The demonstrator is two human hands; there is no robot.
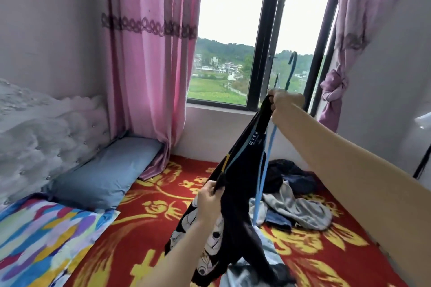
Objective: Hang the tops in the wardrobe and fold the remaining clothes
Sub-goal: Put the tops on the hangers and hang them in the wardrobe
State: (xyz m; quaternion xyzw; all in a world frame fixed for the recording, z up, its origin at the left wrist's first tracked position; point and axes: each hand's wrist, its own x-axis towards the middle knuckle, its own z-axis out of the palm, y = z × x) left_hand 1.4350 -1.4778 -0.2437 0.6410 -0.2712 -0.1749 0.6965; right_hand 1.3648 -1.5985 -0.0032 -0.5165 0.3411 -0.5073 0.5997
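Here, both of my hands are busy with a black top (245, 170) printed with cartoon faces, held up over the bed (326, 258) in front of an open window (233, 30). My right hand (288, 105), at about 1 o'clock from the middle of the view, has its fingers curled round the neck end of the top and round a blue hanger (268, 158); the hanger's dark hook sticks up above my fist toward 12 o'clock, and one pale blue arm slants down from it toward 7 o'clock, just beside the cloth. My left hand (211, 200), down at 6 o'clock, pinches a fold of the black cloth between thumb and fingers, so the top stretches between the two hands and its lower end reaches down to the bed. Whether the hanger's arm is inside the top I cannot tell. At 4 o'clock from the top, a loose pile of clothes (293, 198), grey, dark blue and black, lies on the red and yellow flowered bedcover. At 9 o'clock a blue pillow (105, 170) lies beside a white tufted headboard (46, 128), with a many-coloured cloth (39, 235) at 8 o'clock. Pink curtains (151, 53) hang at 11 o'clock, a knotted curtain (333, 93) at 2 o'clock.
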